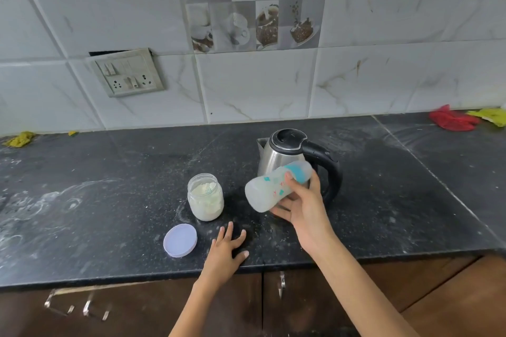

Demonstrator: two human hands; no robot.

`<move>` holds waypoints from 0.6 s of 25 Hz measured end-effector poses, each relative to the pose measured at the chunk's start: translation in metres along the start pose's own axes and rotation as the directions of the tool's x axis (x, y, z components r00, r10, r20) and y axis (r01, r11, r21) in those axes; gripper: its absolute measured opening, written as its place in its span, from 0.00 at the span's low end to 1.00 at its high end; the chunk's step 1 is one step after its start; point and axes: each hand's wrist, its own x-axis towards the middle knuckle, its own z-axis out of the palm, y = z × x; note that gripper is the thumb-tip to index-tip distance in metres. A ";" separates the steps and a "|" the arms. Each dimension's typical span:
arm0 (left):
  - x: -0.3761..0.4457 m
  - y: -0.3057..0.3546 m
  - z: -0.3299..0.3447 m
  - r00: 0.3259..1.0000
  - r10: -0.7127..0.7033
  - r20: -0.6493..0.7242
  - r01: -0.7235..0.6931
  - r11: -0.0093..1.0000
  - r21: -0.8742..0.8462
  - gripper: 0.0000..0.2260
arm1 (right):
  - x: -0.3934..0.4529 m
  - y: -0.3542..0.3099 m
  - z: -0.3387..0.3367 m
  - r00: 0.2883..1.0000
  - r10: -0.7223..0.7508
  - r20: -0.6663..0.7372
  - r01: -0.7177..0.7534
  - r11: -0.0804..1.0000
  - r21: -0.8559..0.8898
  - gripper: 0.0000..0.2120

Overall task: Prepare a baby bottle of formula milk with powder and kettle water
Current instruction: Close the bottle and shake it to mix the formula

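Observation:
My right hand (304, 206) grips a capped baby bottle (269, 189), tilted almost sideways above the black counter, its blue collar toward the kettle. The bottle looks milky white inside. A steel kettle (282, 156) with a black lid and handle stands just behind it. An open glass jar of pale powder (205, 197) sits left of the bottle. Its lilac lid (180, 240) lies flat near the front edge. My left hand (227, 249) rests flat on the counter with fingers spread, between the lid and my right arm.
The black stone counter (109, 186) carries white powder smears at left. A wall socket plate (127, 72) hangs on the tiled wall. A red cloth (451, 119) and yellow rags (490, 116) lie at the far right, another yellow rag (22, 139) at far left. Cabinet doors below.

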 end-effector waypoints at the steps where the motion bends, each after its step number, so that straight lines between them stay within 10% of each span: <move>1: 0.000 0.002 0.000 1.000 0.005 -0.001 -0.005 1.000 -0.009 0.23 | -0.001 -0.002 -0.001 1.000 0.004 0.010 -0.004 1.000 -0.015 0.28; 12: -0.001 0.004 -0.002 1.000 -0.015 -0.006 0.015 1.000 -0.021 0.20 | -0.009 -0.005 -0.013 0.967 0.130 0.219 -0.124 0.992 -0.037 0.36; 15: -0.001 0.006 -0.004 0.999 -0.016 0.032 0.016 1.000 0.026 0.24 | -0.010 0.002 -0.010 0.958 0.259 0.121 -0.265 0.963 0.038 0.24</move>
